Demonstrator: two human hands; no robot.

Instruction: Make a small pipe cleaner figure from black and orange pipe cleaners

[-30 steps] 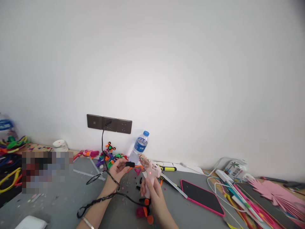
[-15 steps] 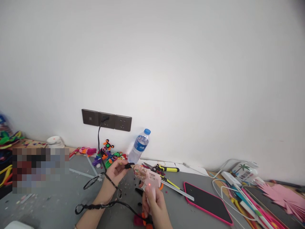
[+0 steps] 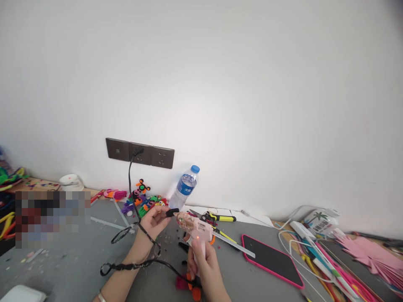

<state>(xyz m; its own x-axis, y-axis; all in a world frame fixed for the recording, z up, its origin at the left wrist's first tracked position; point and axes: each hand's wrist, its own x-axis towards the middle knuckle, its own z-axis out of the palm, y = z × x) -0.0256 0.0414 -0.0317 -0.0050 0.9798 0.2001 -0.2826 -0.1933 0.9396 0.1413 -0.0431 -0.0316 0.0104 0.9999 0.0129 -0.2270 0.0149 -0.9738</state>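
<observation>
At the bottom centre of the frame our right hand [image 3: 203, 264] was curled shut around the grip of the pale pink hot-glue gun with a red lamp lit on its side [image 3: 197, 228], its black power cord [image 3: 138, 262] looping to the lower left across our left wrist. Just above and left of it, our left hand [image 3: 155, 222] had thumb and forefinger pinched on a small black fuzzy piece [image 3: 172, 212], the other fingers loosely bent. The gun's nozzle sat at the piece, touching or all but touching it, so we judged the gluing step to be in hand: a dab going onto the piece. The next move, as we read it, called for a light trigger squeeze and fingertips held clear of the hot tip. Right of the gun lay a long clear glue stick [image 3: 234, 245] and a black tablet in a pink case [image 3: 272, 260] on the grey tabletop [image 3: 72, 264]. Farther up, at mid-frame, lay yellow-handled scissors [image 3: 217, 217], a heap of bright pipe-cleaner figures [image 3: 143, 199] and a clear water bottle with a blue cap [image 3: 185, 188], leaning under the dark wall socket strip [image 3: 140, 152].
</observation>
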